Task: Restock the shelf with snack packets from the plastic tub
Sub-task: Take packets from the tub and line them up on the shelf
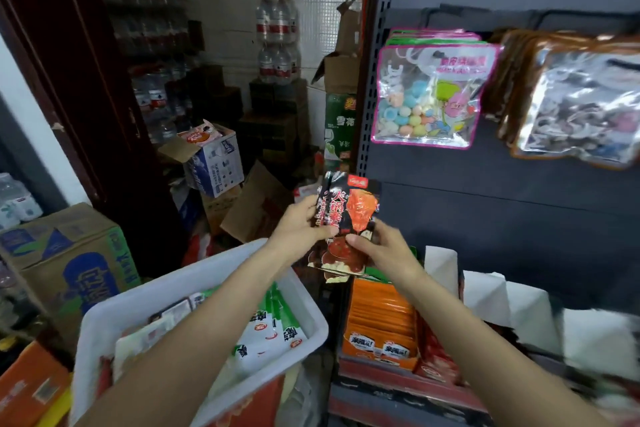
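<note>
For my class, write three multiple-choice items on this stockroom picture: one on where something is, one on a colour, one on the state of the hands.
1. Where is the white plastic tub?
A. left of the shelf
B. on the top hook
C. behind the water bottles

2. What colour are the boxed packets on the shelf?
A. blue
B. orange
C. purple

3. What are the left hand and right hand doing?
A. resting in the tub
B. hanging idle
C. both holding the black-and-red snack packets

Answers: 1 A, it sits beside the shelf's left edge; 2 B, their tops are orange; 3 C, fingers curl round the stack.
</note>
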